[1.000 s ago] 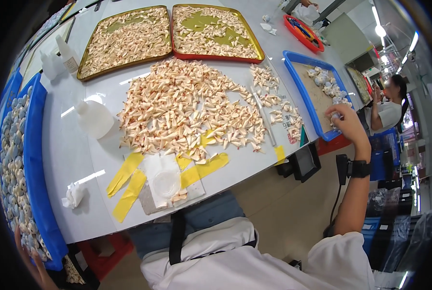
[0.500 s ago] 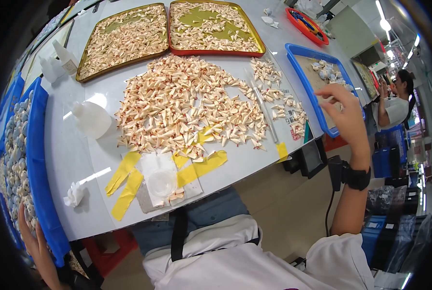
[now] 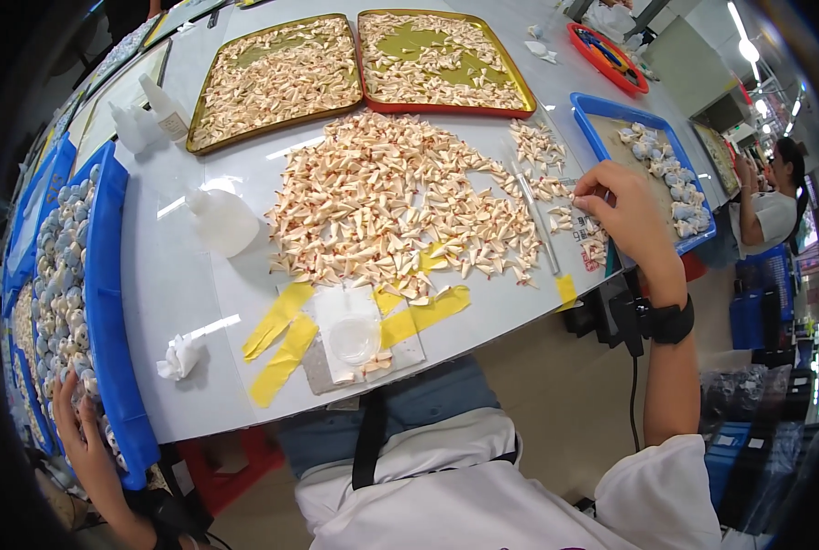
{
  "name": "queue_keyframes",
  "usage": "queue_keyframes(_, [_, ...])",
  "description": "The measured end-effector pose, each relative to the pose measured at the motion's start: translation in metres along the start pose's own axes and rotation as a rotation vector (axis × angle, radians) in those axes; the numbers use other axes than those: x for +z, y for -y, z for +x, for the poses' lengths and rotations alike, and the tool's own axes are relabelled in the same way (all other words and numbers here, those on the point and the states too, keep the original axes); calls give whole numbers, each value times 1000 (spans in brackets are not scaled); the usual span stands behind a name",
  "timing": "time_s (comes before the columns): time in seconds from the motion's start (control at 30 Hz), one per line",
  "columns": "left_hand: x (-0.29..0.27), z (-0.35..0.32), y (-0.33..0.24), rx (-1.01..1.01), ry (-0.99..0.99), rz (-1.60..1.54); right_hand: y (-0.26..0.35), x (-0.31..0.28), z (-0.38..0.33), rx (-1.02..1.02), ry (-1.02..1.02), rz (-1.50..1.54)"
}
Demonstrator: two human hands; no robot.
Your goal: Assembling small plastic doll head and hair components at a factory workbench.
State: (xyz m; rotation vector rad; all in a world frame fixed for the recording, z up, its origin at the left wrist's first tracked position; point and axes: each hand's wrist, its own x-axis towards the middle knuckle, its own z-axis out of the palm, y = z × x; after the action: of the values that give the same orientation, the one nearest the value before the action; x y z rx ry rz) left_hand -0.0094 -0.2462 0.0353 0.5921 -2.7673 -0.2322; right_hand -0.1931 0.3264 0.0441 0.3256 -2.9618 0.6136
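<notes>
My left hand (image 3: 84, 440) reaches into a long blue bin (image 3: 121, 339) at the left edge, its fingers apart among small round bluish-white pieces (image 3: 61, 275). Over the right side of the table, my right hand (image 3: 634, 220) has thumb and forefinger pinched together beside a small scatter of cream cone-shaped pieces (image 3: 547, 188). Whatever lies in that pinch is too small or hidden to name. A large pile of the same cones (image 3: 382, 202), many with reddish tips, spreads across the middle of the table.
Two shallow metal trays (image 3: 533, 105) of cones stand behind the pile. A blue tray (image 3: 602, 137) with bluish-white pieces is at the right. Nearer are a squeeze bottle (image 3: 221, 223), a clear round dish (image 3: 353, 339), yellow tape (image 3: 286, 362) and crumpled tissue (image 3: 180, 356). Another person (image 3: 772, 215) sits farther right.
My right hand has moved left from above the blue tray to the scattered cones, and its fingers have come together. My left hand stays in the bin. The whole view has shifted slightly.
</notes>
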Motion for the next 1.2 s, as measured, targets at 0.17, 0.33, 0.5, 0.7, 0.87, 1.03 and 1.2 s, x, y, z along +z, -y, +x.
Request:
queue_keyframes(0.17, [-4,3,-7,-3,-57,-82,-2,1,1,-29,-23,1])
queue_keyframes(0.33, [-3,4,-6,-136,-134,-86,-1,2,1,-49,-20,-17])
queue_keyframes(0.5, [-8,-4,-35,53,-147,-128,3,0,5,-23,17,35])
queue_keyframes(0.7, [-14,-10,-32,28,-127,-123,3,1,6,-6,48,73])
queue_keyframes(0.87, [-4,-6,-27,1,-203,-175,-5,2,5,1,47,108])
queue_keyframes(1.03, [-9,-7,-34,107,-182,-236,3,-1,6,-10,19,173])
queue_keyframes(1.2, [-12,-8,-46,73,-150,-221,4,6,10,-84,-4,112])
